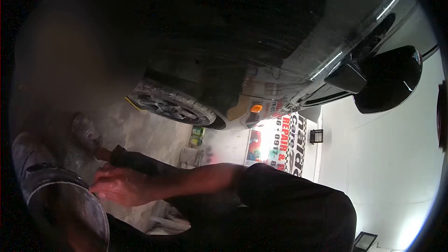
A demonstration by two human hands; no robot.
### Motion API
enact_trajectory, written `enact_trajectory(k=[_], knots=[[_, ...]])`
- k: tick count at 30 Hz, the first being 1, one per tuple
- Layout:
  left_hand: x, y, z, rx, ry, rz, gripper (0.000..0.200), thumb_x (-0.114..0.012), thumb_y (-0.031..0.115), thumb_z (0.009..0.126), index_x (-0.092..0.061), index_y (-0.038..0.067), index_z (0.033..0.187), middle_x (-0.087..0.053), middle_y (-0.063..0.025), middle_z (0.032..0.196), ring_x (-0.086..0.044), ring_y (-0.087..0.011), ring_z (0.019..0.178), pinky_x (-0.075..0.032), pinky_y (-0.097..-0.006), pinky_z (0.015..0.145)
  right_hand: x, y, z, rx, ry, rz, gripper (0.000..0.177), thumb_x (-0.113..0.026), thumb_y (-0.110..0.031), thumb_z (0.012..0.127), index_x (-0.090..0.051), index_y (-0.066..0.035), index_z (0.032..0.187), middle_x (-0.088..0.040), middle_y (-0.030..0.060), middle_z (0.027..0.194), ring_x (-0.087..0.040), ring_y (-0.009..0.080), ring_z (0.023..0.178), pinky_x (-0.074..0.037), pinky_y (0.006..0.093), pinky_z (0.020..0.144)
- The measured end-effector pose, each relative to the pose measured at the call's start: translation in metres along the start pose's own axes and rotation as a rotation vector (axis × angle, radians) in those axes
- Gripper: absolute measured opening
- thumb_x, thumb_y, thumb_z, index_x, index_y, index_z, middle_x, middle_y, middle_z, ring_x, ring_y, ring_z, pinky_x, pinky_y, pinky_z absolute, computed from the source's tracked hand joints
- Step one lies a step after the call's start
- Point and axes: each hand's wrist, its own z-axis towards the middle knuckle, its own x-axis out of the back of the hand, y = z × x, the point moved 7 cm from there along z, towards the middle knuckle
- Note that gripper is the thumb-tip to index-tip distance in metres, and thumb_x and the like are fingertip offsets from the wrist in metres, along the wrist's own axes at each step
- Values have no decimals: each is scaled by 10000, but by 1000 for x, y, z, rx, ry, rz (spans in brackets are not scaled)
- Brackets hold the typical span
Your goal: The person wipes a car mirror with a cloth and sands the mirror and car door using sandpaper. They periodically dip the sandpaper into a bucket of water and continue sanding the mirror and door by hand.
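My right hand [119, 185] reaches in from the lower right on a bare forearm below a black sleeve [298, 205]. Its fingers are curled and closed, right at the rim of a dark round bucket [103, 217] at the lower left. What the fingers hold, if anything, is hidden. Whitish smears mark the bucket's rim. Just beyond the hand are a dark trouser leg [144, 164] and a dusty shoe [85, 128]. My left hand does not show.
The view is turned on its side. A dark car body [210, 28] fills the top, with a dusty wheel [175, 105], an orange side marker [256, 108] and a black mirror [389, 81]. Behind stand a pale bucket [190, 156], green containers [198, 136] and a lettered banner [284, 144].
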Motion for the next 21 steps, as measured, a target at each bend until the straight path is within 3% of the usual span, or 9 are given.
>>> enact_trajectory(k=[6,8,10,14,16,19,20,21], knots=[[53,16,-59,-48,38,21,370,-617,186,1010,-632,-21,1316,-655,-146,1251,-614,-248,1131,-473,-359,1027,45,-14,-37,-110,-25,45,238,-623,-137,979,-663,-16,1180,-637,132,1050,-641,323,1004,-522,421,860],[70,24,-90,-77,42,4,357,-620,176,1008,-641,-19,1306,-661,-140,1239,-613,-243,1128,-469,-356,1030,73,-22,-51,-44,-8,-37,254,-622,-143,984,-664,-18,1201,-647,136,1035,-645,316,989,-523,412,855],[89,34,-123,-107,51,-24,344,-624,166,1006,-650,-17,1297,-668,-133,1227,-613,-237,1124,-465,-352,1033,105,-32,-69,-104,14,-27,247,-626,-142,966,-660,7,1160,-629,177,1001,-629,356,944,-503,463,839],[122,68,-204,-183,44,-125,319,-631,146,1003,-669,-12,1277,-682,-121,1204,-613,-226,1116,-457,-345,1040,179,-61,-123,-166,43,-146,282,-630,-135,967,-655,0,1213,-649,172,1058,-632,350,1000,-518,439,886],[133,98,-259,-205,7,-276,306,-634,136,1002,-678,-10,1267,-689,-114,1192,-613,-220,1112,-453,-341,1043,221,-102,-153,-248,62,-318,301,-642,-134,965,-655,-17,1242,-656,161,1068,-634,335,1031,-526,420,901],[135,133,-338,-91,-110,-832,299,-658,120,991,-677,0,1264,-687,-98,1204,-610,-192,1120,-462,-333,1032,282,-211,-192,13,146,-797,293,-692,-125,924,-683,-97,1216,-684,115,1144,-638,349,1055,-539,435,914],[139,160,-362,-149,-145,-849,341,-656,208,1004,-665,16,1286,-673,-119,1234,-615,-217,1132,-460,-365,1032,305,-247,-210,139,169,-885,253,-696,-106,906,-690,-97,1159,-694,114,1173,-641,368,1081,-533,440,940],[144,194,-387,-189,-144,-862,240,-644,86,994,-694,31,1223,-667,-77,1247,-596,-184,1166,-478,-340,1024,328,-282,-230,169,250,-1007,200,-686,-101,900,-686,-48,1093,-701,115,1188,-646,338,1126,-527,443,963]])
